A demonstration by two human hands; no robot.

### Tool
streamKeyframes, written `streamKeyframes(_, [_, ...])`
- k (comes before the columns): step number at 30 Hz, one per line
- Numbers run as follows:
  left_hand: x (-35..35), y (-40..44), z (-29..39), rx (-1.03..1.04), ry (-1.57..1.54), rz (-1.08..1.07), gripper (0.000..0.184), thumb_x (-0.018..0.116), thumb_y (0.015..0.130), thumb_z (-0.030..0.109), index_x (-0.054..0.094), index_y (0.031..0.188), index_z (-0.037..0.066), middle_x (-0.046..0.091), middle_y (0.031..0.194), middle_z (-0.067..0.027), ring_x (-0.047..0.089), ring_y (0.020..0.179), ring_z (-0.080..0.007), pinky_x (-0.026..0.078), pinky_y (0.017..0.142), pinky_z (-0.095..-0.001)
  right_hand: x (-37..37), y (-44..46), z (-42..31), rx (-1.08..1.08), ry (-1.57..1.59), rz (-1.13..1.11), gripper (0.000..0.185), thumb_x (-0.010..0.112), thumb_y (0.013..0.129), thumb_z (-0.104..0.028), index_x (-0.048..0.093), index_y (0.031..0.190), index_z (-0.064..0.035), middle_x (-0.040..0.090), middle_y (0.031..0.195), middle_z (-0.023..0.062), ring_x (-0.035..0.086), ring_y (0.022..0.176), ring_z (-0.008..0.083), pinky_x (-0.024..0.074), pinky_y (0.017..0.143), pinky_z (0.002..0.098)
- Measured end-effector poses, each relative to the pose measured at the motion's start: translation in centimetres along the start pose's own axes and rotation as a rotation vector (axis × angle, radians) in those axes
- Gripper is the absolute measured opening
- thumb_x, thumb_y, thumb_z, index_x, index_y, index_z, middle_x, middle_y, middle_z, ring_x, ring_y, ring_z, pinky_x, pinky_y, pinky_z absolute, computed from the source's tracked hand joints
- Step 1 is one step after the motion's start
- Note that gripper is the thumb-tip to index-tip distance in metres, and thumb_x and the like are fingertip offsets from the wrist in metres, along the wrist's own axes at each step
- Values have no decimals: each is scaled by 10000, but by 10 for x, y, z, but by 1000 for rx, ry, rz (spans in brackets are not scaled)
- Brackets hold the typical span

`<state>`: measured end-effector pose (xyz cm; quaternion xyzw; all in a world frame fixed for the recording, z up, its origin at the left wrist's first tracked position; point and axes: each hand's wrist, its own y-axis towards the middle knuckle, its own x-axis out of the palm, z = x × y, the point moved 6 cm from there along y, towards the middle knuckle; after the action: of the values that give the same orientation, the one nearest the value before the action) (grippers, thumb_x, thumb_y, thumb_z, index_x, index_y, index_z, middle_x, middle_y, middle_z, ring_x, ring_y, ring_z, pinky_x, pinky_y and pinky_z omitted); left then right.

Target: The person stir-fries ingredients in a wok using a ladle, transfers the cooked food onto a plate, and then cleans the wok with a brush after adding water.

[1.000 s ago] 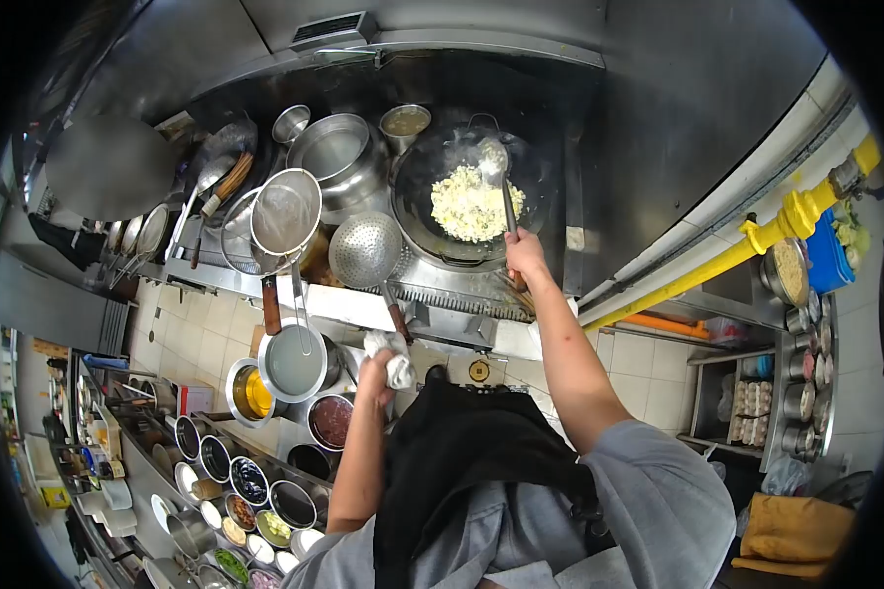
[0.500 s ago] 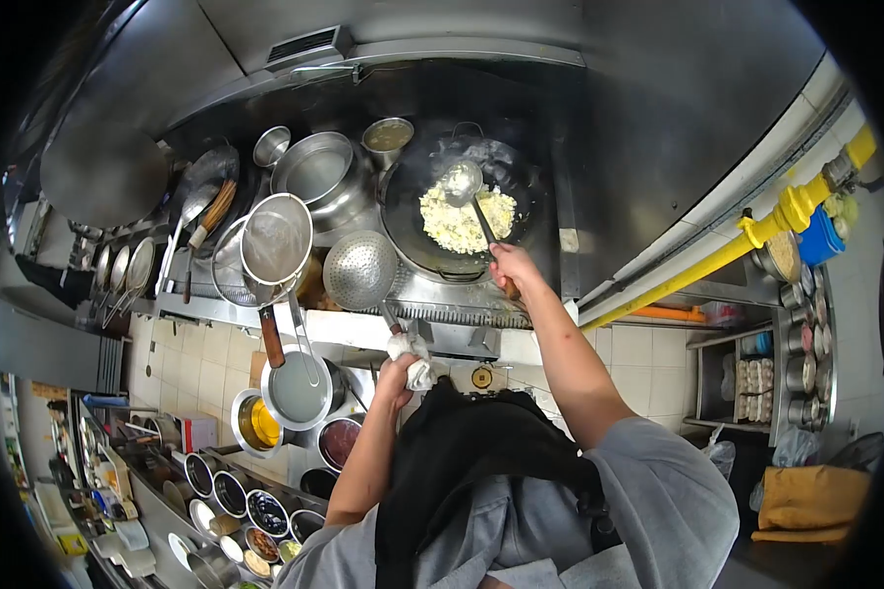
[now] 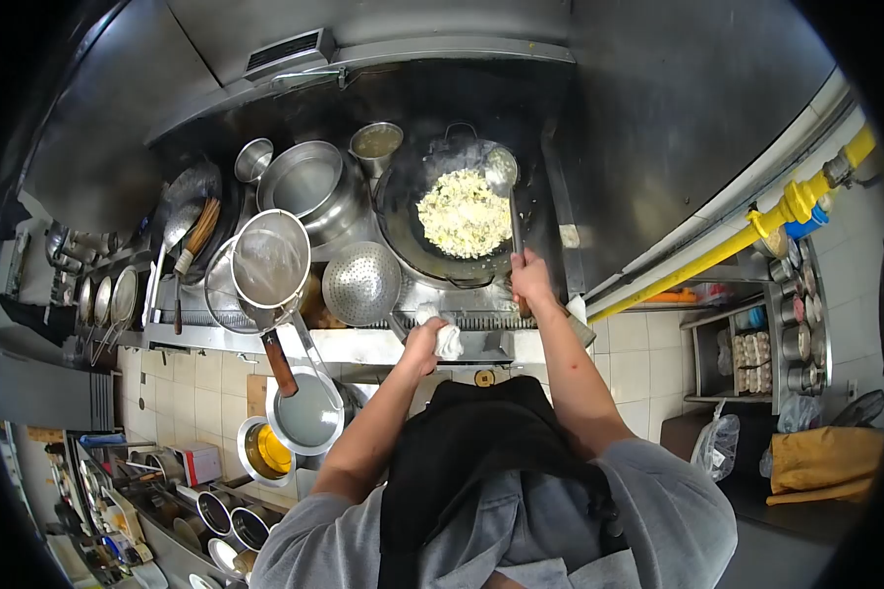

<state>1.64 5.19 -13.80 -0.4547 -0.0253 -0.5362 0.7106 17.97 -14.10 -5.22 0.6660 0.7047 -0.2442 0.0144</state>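
Observation:
My right hand (image 3: 530, 278) grips the handle of a metal ladle (image 3: 501, 172), whose bowl is at the upper right inside the black wok (image 3: 398, 231). Pale yellow and white food in small pieces (image 3: 465, 214) lies in a mound in the wok, left of the ladle, with faint steam above. My left hand (image 3: 424, 346) is closed on a white cloth (image 3: 448, 340) at the stove's front edge, below the wok. Just above that hand is a perforated skimmer (image 3: 361, 283), its handle partly hidden.
Left of the wok stand a large steel pot (image 3: 304, 182) and a smaller pot (image 3: 376, 142). A mesh strainer (image 3: 271, 257) juts over the stove's front edge, above a basin of cloudy liquid (image 3: 305, 407). A yellow pipe (image 3: 727, 255) runs along the right wall.
The ladle has swung from above the food to its right side. My left hand has moved up and right with the cloth, toward the stove edge. The view has shifted slightly.

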Motion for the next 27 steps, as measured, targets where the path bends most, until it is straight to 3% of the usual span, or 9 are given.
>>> streamKeyframes(5, [23, 42, 12, -61, -46, -52, 212, 487, 953, 215, 606, 1010, 50, 664, 881, -69, 654, 763, -214, 542, 717, -385, 19, 28, 2, 47, 6, -211, 212, 530, 1000, -248, 559, 1101, -63, 439, 565, -9, 393, 362, 92, 350, 311, 276])
streamKeyframes(13, [52, 69, 21, -112, -73, -89, 261, 460, 972, 297, 600, 1015, 81, 665, 897, -45, 652, 793, -208, 540, 745, -385, 38, 25, 25, 326, 398, -430, 351, 550, 991, -282, 506, 1249, -47, 479, 592, 15, 396, 358, 113, 337, 328, 292])
streamKeyframes(15, [60, 65, 26, -158, -72, -42, 275, 442, 982, 308, 597, 1017, 84, 664, 895, -48, 650, 789, -218, 539, 747, -403, 21, 9, -14, -57, -326, -178, 411, 540, 997, -288, 472, 1328, -54, 496, 604, 15, 401, 353, 119, 353, 335, 303])
streamKeyframes(16, [64, 60, 30, -180, -45, -1, 292, 417, 995, 313, 593, 1021, 82, 661, 893, -48, 646, 784, -221, 537, 745, -426, 15, -6, -17, -56, -324, -182, 411, 540, 997, -288, 472, 1328, -54, 496, 604, 15, 401, 353, 119, 353, 335, 303])
streamKeyframes(19, [64, 85, 19, -197, -140, -109, 293, 406, 998, 316, 593, 1030, 93, 659, 891, -45, 643, 786, -223, 534, 749, -444, -5, -22, -11, 35, -30, -267, 385, 535, 996, -280, 505, 1298, -43, 495, 575, 18, 421, 357, 124, 372, 347, 302])
streamKeyframes(22, [66, 92, 13, -261, -94, -54, 293, 399, 994, 316, 611, 1002, 113, 658, 884, -38, 642, 798, -216, 537, 751, -443, -5, -15, 34, 457, 444, -487, 323, 528, 989, -253, 558, 1178, 7, 530, 587, 65, 482, 368, 143, 398, 361, 305])
streamKeyframes(23, [66, 97, 14, -271, -103, -40, 294, 396, 993, 313, 619, 989, 120, 659, 883, -36, 643, 805, -213, 539, 754, -440, -5, -15, 36, 458, 440, -483, 323, 528, 989, -253, 558, 1178, 7, 530, 587, 65, 482, 368, 143, 398, 361, 305])
streamKeyframes(25, [64, 102, 12, -288, -75, -43, 299, 393, 995, 302, 626, 964, 116, 658, 865, -37, 646, 785, -214, 547, 725, -429, -15, -13, 11, 29, -160, -249, 314, 524, 989, -246, 555, 1160, 15, 559, 633, 81, 487, 371, 152, 408, 361, 316])
streamKeyframes(27, [63, 103, 12, -332, -127, -31, 303, 390, 997, 301, 625, 959, 114, 656, 833, -38, 644, 734, -214, 551, 684, -416, -27, -42, -14, -35, -210, -224, 354, 524, 981, -251, 552, 1213, 15, 600, 655, 115, 534, 386, 188, 452, 382, 345])
